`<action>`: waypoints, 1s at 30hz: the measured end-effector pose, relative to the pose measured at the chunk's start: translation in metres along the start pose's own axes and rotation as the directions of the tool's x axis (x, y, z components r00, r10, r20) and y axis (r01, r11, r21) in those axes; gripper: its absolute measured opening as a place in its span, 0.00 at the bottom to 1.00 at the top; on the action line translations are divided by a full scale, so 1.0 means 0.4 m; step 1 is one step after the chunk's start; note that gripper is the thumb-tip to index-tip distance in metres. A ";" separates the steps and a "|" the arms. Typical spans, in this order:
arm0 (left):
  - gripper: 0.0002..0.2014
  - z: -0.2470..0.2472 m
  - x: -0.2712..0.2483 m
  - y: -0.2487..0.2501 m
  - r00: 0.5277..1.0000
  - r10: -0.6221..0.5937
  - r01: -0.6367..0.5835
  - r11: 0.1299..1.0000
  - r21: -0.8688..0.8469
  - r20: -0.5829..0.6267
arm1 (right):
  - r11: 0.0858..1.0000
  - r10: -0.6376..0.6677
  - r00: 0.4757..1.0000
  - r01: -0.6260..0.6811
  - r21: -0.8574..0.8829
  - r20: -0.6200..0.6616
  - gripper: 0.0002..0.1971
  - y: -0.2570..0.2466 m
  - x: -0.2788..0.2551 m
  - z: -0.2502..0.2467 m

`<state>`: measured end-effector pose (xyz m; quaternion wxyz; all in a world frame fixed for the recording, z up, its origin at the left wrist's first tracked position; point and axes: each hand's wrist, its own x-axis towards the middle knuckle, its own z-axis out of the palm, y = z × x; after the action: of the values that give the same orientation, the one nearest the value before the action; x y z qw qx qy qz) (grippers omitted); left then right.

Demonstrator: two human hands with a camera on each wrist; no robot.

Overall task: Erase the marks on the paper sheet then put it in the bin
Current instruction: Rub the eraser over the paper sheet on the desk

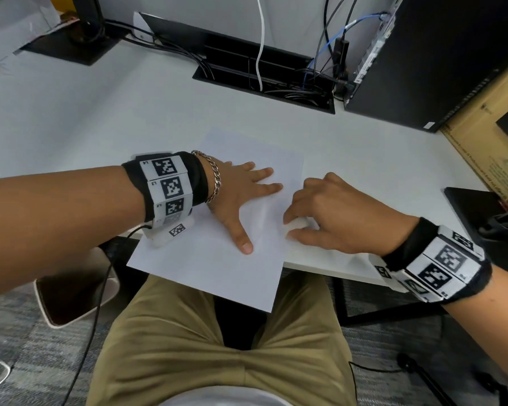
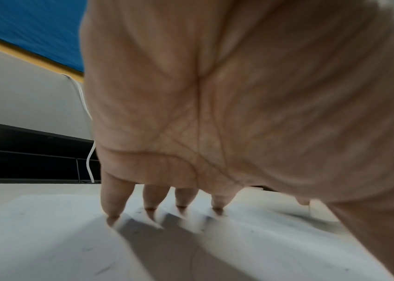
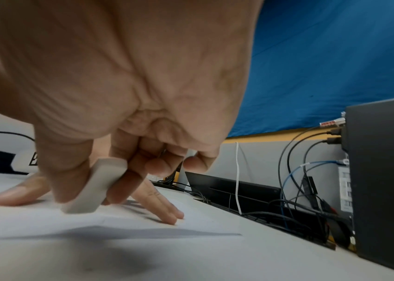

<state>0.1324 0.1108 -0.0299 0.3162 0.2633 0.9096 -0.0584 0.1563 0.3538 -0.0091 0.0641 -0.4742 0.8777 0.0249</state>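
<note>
A white paper sheet (image 1: 217,253) lies on the white desk (image 1: 100,118), its near edge hanging over the desk's front. My left hand (image 1: 241,194) rests flat on the sheet with straight, spread fingers (image 2: 116,199) pressing it down. To the right, my right hand (image 1: 329,218) pinches a white eraser (image 3: 94,186) between thumb and fingers. The eraser's lower end touches the paper (image 3: 46,224). In the head view the eraser (image 1: 298,223) is a pale sliver under the fingertips. No marks show clearly on the sheet, only faint specks in the left wrist view.
A black computer tower (image 1: 428,63) stands at the back right beside a cardboard box (image 1: 487,136). An open cable tray (image 1: 264,77) with several cables crosses the desk's back. A dark flat object (image 1: 469,206) lies at the right edge. No bin is in view.
</note>
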 end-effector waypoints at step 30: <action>0.69 -0.006 0.004 0.045 0.996 -0.092 0.092 0.995 -0.023 -0.016 | 0.997 0.055 0.998 -0.056 0.047 0.005 0.15 0.027 0.080 -0.001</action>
<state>0.1394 0.1276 -0.0278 0.3081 0.2180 0.9240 -0.0607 0.1302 0.3332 -0.0135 0.0764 -0.4480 0.8908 0.0070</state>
